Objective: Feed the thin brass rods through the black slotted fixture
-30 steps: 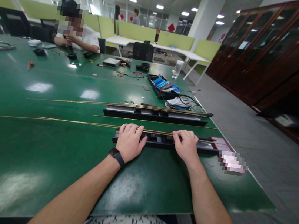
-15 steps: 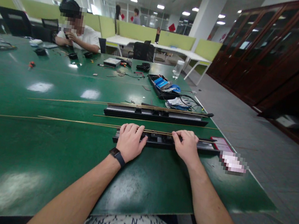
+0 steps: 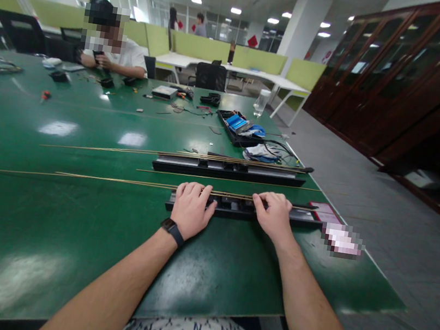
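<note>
Left hand drapes over the long black-and-silver rail, thumb apart, grip unclear | right hand bunches at thin gold-coloured rods, hold unclear | rail sits near the right edge of the green surface | light, even pressure should keep rods straight

Near black rail — gold rods apparently atop.

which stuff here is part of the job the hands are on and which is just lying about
Seems part of the job:
near black rail, under the left hand and right hand
thin gold-coloured rods along it

Probably just lying about:
clear cup
black tray holding blue items
white box

Unclear: far black rail, untouched
</note>
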`<state>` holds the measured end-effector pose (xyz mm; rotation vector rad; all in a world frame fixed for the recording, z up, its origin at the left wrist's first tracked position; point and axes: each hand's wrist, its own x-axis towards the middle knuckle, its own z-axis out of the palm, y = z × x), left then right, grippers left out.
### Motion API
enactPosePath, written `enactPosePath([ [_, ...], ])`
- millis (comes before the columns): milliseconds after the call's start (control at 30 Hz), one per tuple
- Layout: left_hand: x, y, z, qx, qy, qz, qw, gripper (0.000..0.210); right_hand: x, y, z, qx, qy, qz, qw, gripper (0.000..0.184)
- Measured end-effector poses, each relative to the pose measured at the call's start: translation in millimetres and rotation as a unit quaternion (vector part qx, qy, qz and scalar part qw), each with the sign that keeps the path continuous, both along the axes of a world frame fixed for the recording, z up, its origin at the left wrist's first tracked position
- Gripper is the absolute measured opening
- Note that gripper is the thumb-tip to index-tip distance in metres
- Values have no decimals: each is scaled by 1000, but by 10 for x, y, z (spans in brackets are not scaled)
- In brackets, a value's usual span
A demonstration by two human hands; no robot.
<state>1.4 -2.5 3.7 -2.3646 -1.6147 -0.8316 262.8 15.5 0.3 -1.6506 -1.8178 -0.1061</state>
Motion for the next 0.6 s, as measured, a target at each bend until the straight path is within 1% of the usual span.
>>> enactPosePath([
  [367,0,-1,1,5,-5,-3,1000,36,4,-2,4,-4,6,6,1000,31],
  [600,-7,1,-3,8,-3,-4,1000,36,-4,-9,15,-4,10,2,1000,33],
])
